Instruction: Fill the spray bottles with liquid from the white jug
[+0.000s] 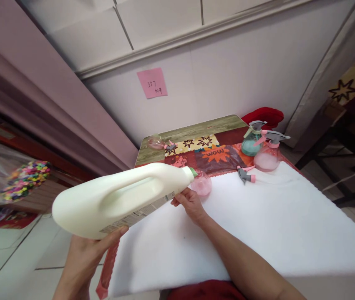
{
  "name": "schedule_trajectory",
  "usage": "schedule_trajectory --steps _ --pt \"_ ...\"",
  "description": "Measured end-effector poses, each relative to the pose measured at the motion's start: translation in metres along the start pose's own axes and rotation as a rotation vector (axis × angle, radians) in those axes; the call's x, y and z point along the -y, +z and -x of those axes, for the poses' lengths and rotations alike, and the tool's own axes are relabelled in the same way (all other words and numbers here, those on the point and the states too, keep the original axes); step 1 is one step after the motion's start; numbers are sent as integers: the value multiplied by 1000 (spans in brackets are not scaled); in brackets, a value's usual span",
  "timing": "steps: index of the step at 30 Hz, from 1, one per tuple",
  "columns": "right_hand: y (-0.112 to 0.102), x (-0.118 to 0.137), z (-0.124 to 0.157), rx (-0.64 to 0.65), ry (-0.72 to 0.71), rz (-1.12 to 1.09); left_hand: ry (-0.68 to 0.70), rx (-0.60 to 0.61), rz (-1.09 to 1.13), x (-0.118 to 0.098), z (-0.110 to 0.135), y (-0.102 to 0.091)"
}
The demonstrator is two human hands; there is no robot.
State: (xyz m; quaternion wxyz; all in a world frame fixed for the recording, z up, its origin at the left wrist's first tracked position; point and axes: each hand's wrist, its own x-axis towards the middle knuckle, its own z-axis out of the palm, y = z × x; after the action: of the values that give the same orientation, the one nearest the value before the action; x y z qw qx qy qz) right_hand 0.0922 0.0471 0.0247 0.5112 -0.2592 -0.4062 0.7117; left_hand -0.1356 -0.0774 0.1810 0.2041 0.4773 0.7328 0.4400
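Observation:
A large white jug (117, 198) with a moulded handle and a green spout lies tilted nearly flat in the air, its spout over the mouth of a small pink bottle (202, 183) standing uncapped on the white cloth (258, 225). My left hand (83, 258) grips the jug's base from below. My right hand (190, 202) supports the jug near its neck, fingers curled against it, just beside the pink bottle. A loose grey and pink trigger sprayer head (245, 174) lies on the cloth to the right.
At the table's back right stand a teal spray bottle (252, 139) and a pink spray bottle (269, 154). Another pink spray bottle (160, 143) lies on the wooden tabletop. A red cloth (265, 114) sits behind. A pink note (151, 82) hangs on the wall.

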Motion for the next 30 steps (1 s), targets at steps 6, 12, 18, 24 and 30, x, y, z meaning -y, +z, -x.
schedule_trajectory --steps 6,12,18,24,30 --pt "0 1 0 10 -6 2 -13 23 20 2 0 -2" --pt "1 0 -1 2 0 -6 -17 18 59 4 -1 -1" --pt "1 -2 -1 -10 4 -19 -36 32 114 4 0 1" --pt "0 -4 -2 -1 -2 -12 -34 37 135 1 2 1" --pt "0 -4 -2 -4 -3 -13 -33 39 94 4 1 -1"
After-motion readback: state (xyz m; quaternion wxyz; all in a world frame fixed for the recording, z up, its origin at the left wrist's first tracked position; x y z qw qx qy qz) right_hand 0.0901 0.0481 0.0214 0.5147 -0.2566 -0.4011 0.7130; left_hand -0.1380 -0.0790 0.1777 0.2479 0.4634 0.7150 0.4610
